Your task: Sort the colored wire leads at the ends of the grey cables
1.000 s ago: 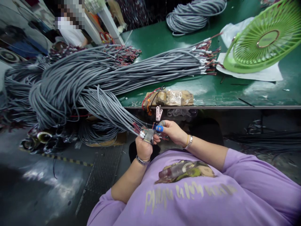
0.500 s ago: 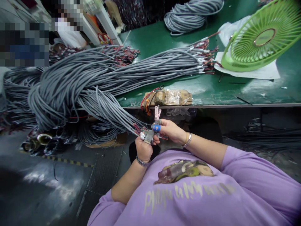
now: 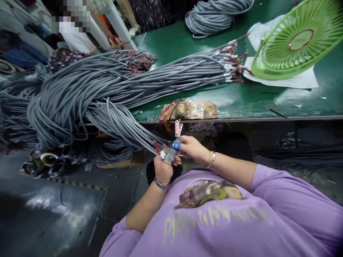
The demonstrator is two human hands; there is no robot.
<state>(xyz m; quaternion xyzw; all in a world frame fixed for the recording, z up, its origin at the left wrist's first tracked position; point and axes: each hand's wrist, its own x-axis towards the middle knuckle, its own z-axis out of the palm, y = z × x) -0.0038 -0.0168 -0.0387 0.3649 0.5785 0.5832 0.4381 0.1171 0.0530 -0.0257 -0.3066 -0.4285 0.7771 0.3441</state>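
My left hand [image 3: 164, 166] is closed around the stripped ends of grey cables, with a grey cover on its thumb. White sleeves and thin coloured wires [image 3: 158, 147] stick out by that thumb. The grey cable bundle [image 3: 125, 125] runs from there up and left onto the bench. Touching the wires from the right is my right hand [image 3: 191, 148], its thumb and finger pinched together, a blue band on one digit. What exactly sits in that pinch is too small to make out. A pink clothespin [image 3: 178, 128] stands just above these fingers, at the bench edge.
A wooden block with tape and wires [image 3: 198, 110] lies on the green bench [image 3: 241, 103]. More grey cables [image 3: 174, 76] spread across it. A green fan [image 3: 300, 39] stands on white paper at right, and a cable coil [image 3: 211, 19] lies behind. Another person [image 3: 75, 35] is at upper left.
The view has shifted slightly, so the bench and cables appear a little further left. Both hands stay at the wire ends, with only a small shift of the right fingers.
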